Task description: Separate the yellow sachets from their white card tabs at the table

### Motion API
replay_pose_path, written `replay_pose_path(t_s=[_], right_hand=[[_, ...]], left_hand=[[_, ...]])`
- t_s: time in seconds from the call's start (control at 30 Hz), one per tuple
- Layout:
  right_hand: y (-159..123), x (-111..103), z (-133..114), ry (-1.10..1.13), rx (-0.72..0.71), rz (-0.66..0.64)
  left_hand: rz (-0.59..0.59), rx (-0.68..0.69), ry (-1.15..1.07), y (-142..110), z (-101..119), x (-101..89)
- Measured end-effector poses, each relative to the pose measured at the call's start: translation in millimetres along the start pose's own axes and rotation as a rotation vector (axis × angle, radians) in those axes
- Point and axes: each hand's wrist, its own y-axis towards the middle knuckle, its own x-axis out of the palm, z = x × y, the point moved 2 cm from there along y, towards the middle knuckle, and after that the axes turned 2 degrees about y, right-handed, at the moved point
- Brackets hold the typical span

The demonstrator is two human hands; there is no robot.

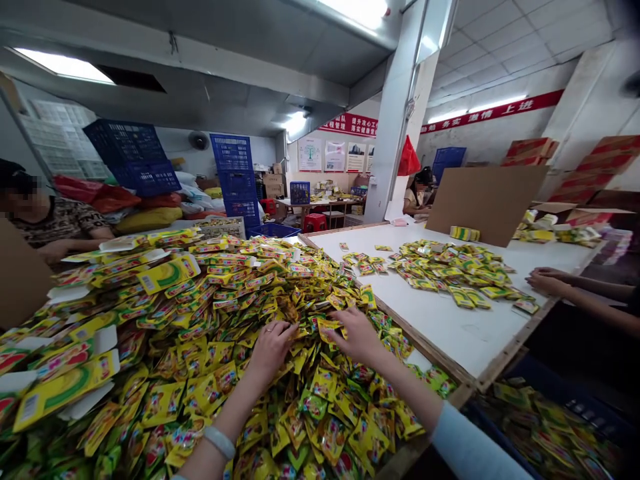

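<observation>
A large heap of yellow and green foil sachets [210, 373] covers the table in front of me, with several long printed yellow packs [167, 275] among them. My left hand [270, 350], wearing a ring and a white bracelet, rests in the heap with its fingers curled down among the sachets. My right hand [355, 337], in a pale blue sleeve, reaches in from the right, its fingertips on a yellow sachet [329, 327]. More sachets lie scattered on a white table top [425, 313] to the right.
A co-worker's hands [547, 281] rest at the white table's right edge, and a seated person [50, 220] works at the left. A blue bin of sachets [545, 427] sits below the table. Blue crates [131, 157] and a cardboard sheet [485, 203] stand beyond.
</observation>
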Motion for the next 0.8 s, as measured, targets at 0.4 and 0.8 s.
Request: replay_pose_path(t_s=[0.4, 0.8], right_hand=[[21.9, 44.7, -34.9, 0.307, -0.237, -0.034], [10.6, -21.3, -63.1, 0.833, -0.18, -0.12]], left_hand=[[0.1, -0.123, -0.4, -16.3, -8.7, -18.0], [0.017, -0.599, -1.103, -48.7, 22.5, -77.2]])
